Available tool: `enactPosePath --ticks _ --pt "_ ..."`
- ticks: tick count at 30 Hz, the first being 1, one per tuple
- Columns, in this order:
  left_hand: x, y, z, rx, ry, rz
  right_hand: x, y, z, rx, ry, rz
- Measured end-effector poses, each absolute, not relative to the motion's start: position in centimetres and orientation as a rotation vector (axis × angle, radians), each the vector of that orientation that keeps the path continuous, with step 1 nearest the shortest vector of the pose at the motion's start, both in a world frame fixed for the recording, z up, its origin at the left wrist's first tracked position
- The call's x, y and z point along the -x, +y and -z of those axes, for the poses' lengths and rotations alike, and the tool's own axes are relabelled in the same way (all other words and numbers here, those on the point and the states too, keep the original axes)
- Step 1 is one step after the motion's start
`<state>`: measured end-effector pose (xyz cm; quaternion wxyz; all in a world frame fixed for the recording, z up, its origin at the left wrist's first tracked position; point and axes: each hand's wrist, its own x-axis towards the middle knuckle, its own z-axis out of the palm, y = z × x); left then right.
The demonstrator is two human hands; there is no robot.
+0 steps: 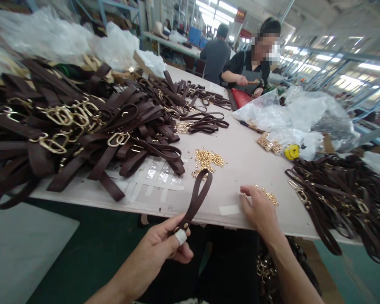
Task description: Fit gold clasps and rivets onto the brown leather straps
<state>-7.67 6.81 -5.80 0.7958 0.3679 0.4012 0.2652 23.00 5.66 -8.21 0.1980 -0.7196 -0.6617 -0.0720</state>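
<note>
My left hand (166,240) is closed on a dark brown leather strap (199,196), gripping it near a gold rivet. The strap's looped end stands up above the fingers. White tape wraps the thumb of that hand. My right hand (260,210) rests at the table's near edge, fingers bent and thumb apart from them. Just beyond it lies a small pile of gold rivets (270,197), partly hidden by the hand. A larger heap of gold rivets (207,159) lies farther off, behind the strap loop.
Brown straps with gold clasps (120,122) form a big heap on the left. More straps (345,202) hang over the right edge. Plastic bags (297,114) and a yellow tape measure (291,151) lie at the right. Across the table (237,160), a co-worker (253,63) holds a hammer.
</note>
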Motion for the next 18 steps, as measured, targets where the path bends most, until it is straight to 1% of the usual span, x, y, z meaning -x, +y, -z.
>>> enactPosePath --ticks 5,10,15,17,18 --pt "8.2 6.7 6.5 -0.819 0.795 -0.579 -25.2 6.9 8.5 2.026 -2.100 0.249" --pt "8.2 6.7 6.4 -0.858 0.865 -0.623 -25.5 7.6 8.4 2.036 -2.155 0.307" --pt "7.7 6.8 5.2 -0.985 0.915 -0.699 -25.2 7.8 8.9 1.994 -2.087 0.337" --pt "7.4 6.8 5.2 -0.942 0.916 -0.742 -24.2 7.4 9.0 1.988 -1.915 0.235" --pt "7.2 6.8 5.3 -0.898 0.916 -0.758 -23.3 7.0 9.1 1.973 -1.781 0.117"
